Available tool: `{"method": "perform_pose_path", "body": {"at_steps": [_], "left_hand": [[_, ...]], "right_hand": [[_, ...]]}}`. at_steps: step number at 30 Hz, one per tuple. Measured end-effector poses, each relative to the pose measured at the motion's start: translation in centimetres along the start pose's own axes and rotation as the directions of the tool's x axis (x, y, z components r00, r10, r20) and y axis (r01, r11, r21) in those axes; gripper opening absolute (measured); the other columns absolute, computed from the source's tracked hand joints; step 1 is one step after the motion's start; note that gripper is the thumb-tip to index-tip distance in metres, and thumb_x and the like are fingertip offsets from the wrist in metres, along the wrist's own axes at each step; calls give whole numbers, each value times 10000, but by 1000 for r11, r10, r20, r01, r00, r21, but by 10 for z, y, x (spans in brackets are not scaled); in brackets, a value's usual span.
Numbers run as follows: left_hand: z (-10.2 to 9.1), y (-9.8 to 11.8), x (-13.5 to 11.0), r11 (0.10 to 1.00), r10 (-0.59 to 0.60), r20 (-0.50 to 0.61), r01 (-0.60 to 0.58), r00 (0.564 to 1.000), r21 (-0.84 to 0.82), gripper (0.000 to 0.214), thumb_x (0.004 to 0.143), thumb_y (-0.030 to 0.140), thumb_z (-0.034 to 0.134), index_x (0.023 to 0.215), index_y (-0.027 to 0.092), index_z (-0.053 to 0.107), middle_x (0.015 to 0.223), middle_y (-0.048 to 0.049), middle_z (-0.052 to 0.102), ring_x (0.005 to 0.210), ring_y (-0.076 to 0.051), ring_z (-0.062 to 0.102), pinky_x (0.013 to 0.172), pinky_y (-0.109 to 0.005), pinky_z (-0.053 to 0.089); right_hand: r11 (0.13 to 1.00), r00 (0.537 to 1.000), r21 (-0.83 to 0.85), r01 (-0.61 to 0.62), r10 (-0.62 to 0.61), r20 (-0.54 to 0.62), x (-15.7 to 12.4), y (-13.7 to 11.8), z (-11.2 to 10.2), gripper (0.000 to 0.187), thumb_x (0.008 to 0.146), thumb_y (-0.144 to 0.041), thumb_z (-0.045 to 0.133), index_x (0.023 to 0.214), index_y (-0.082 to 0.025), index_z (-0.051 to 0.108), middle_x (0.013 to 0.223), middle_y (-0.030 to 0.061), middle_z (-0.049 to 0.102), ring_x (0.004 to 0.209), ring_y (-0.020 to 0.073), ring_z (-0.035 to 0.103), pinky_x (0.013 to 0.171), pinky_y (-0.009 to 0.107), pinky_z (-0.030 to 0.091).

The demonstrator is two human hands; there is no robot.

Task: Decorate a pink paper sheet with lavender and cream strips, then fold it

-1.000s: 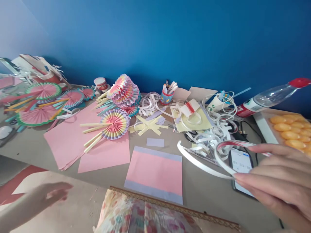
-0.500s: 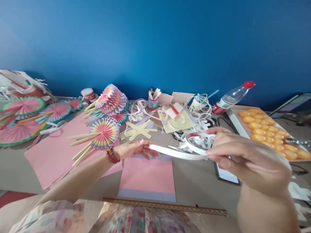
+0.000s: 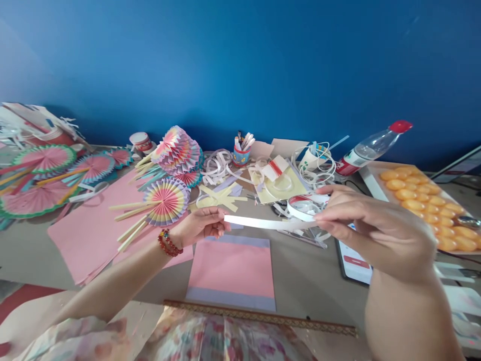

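Observation:
A roll of white double-sided tape is pinched between the thumb and fingers of my right hand. From it a strip of tape stretches out to the left. My left hand, with beaded bracelets on its wrist, is closed on the strip's free end. Below the strip a pink sheet with purple bands along its near and far edges lies flat on the table. A phone lies partly hidden behind my right hand.
Pleated paper fans on sticks and pink sheets lie at left. Paper scraps, a pen cup and a plastic bottle are at the back. A tray of yellow oval pieces stands at right. A patterned strip runs along the front.
My left hand has closed on the tape's free end, its fingers having been looser before. The strip now looks straighter, and both hands appear slightly further left and higher relative to the table.

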State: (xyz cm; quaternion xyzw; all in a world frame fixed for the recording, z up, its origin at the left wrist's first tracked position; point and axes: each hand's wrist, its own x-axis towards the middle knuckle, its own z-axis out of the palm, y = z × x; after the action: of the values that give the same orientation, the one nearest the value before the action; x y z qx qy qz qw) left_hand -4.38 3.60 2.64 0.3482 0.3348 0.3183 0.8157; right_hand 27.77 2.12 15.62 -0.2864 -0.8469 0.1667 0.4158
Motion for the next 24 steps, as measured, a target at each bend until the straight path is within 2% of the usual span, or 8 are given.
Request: {"method": "perform_pose_path", "body": {"at_steps": [5, 11, 14, 17, 18, 19, 21, 24], "left_hand": [[-5, 2, -3, 996, 42, -114, -33, 993, 84, 257, 820, 357, 739, 870, 136, 619, 830, -71, 718, 599, -87, 620, 567, -184, 503], [-16, 3, -13, 867, 252, -279, -88, 927, 491, 308, 856, 439, 658, 903, 134, 638, 886, -100, 740, 670, -151, 687, 587, -231, 531], [-20, 1, -24, 692, 422, -311, -81, 852, 718, 282, 880, 429, 611, 912, 155, 671, 833, -67, 738, 658, -163, 694, 611, -253, 547], [-21, 0, -36, 424, 642, -235, -83, 730, 902, 219, 882, 378, 605, 908, 194, 722, 891, -50, 733, 782, -175, 697, 706, -257, 548], [-21, -1, -39, 373, 691, -211, -92, 691, 923, 204, 882, 362, 606, 909, 203, 731, 918, -49, 729, 826, -178, 690, 733, -256, 545], [-20, -1, -43, 367, 719, -208, -108, 664, 924, 197, 884, 352, 606, 916, 205, 733, 932, -50, 725, 842, -177, 684, 739, -253, 543], [-19, -1, -47, 455, 723, -265, -152, 637, 877, 199, 883, 352, 614, 941, 197, 725, 914, -49, 719, 789, -163, 676, 702, -246, 545], [-17, 1, -51, 609, 665, -368, -187, 650, 770, 237, 861, 379, 651, 967, 175, 708, 870, -47, 714, 714, -149, 659, 658, -244, 546]], "right_hand": [[992, 1000, -123, -16, 17, 5, -9, 6, 1, 210, 840, -58, 640, 941, -239, 669, 769, -27, 692, 668, 123, 622, 985, 399, 487], [938, 976, -284, -199, 217, 34, -30, 5, 19, 37, 897, -237, 628, 891, -246, 664, 872, 12, 712, 810, 183, 671, 704, 294, 508], [882, 965, -429, -194, 251, 80, -42, 1, 34, 94, 936, -248, 571, 913, -242, 663, 909, 14, 723, 824, 186, 672, 742, 310, 486], [852, 968, -495, -174, 240, 73, -52, -3, 50, 119, 951, -229, 541, 913, -219, 654, 875, 20, 722, 812, 185, 668, 756, 316, 466], [848, 970, -500, -174, 234, 60, -55, -3, 55, 115, 950, -223, 542, 913, -212, 651, 862, 22, 719, 805, 184, 667, 756, 315, 464], [847, 973, -502, -176, 228, 44, -58, -3, 59, 106, 947, -216, 548, 913, -207, 648, 852, 23, 716, 796, 182, 665, 754, 312, 463], [847, 976, -500, -182, 216, 10, -64, -2, 67, 81, 938, -203, 562, 926, -201, 642, 854, 29, 714, 796, 181, 664, 763, 309, 467], [846, 979, -499, -187, 201, -24, -70, -1, 75, 66, 926, -185, 579, 950, -203, 637, 873, 34, 719, 819, 187, 665, 783, 311, 474]]}}
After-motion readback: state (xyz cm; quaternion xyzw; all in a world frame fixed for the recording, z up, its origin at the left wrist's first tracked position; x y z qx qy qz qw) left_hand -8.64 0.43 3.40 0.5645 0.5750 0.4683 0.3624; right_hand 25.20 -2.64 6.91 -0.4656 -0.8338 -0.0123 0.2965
